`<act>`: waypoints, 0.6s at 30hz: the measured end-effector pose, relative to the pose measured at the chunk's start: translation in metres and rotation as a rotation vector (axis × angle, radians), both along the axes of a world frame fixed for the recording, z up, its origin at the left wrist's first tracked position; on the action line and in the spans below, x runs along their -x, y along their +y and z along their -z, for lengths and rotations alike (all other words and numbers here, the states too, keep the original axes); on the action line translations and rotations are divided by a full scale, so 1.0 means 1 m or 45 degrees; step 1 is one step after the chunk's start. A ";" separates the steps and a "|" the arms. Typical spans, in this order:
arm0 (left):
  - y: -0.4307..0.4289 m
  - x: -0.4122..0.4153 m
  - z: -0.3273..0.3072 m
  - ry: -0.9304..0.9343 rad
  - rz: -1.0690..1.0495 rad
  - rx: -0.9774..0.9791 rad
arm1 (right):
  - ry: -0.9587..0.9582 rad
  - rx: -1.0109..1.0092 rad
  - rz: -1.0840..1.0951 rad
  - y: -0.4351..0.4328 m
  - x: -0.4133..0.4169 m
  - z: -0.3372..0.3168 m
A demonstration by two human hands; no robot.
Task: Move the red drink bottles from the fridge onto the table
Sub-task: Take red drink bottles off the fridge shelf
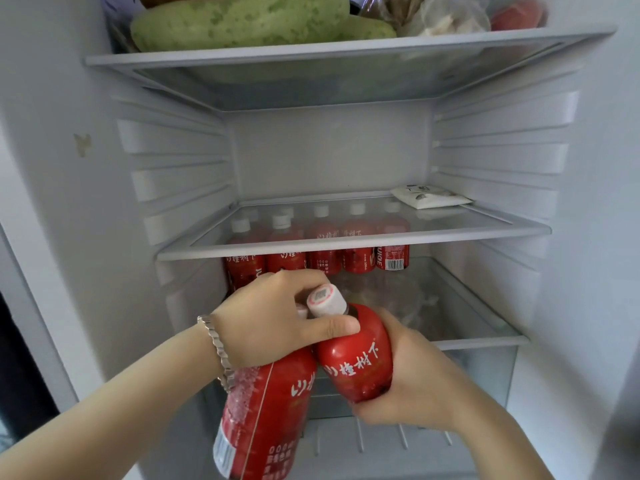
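Observation:
I look into an open fridge. My left hand [277,320], with a bracelet on the wrist, grips the necks of two red drink bottles: one [266,417] hangs below the hand, and the thumb presses on the neck of a second [356,362] with a white cap. My right hand [408,379] cups the body of that second bottle from the right. Both bottles are in front of the fridge shelves. Several more red bottles [322,259] with white caps stand in a row on the lower shelf, partly seen through the glass shelf above them.
The glass middle shelf [346,245] holds a white packet [429,197] at its back right. The top shelf [346,46] carries green gourds [242,19] and bagged food. A clear drawer [485,368] sits under the bottle shelf. A plastic bag lies to the right of the bottles.

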State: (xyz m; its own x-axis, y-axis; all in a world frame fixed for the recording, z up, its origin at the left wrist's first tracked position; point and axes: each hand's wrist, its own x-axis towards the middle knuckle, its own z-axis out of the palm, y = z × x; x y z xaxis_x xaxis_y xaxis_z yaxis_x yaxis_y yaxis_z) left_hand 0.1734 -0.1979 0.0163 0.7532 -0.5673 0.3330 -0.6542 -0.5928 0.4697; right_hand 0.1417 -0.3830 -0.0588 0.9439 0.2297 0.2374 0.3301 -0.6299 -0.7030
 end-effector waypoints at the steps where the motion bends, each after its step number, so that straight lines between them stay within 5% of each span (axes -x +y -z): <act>1: 0.000 0.001 0.001 0.001 0.004 -0.015 | 0.036 0.010 -0.036 0.000 0.001 -0.001; 7: 0.018 0.002 0.003 0.018 -0.073 -0.073 | 0.344 -0.155 -0.316 0.005 -0.013 -0.016; 11: 0.045 -0.002 0.002 -0.013 -0.302 -0.021 | 0.275 -0.187 -0.319 0.035 -0.054 -0.023; 18: 0.067 -0.004 -0.004 -0.044 -0.523 -0.016 | 0.176 -0.420 0.344 0.089 -0.167 0.006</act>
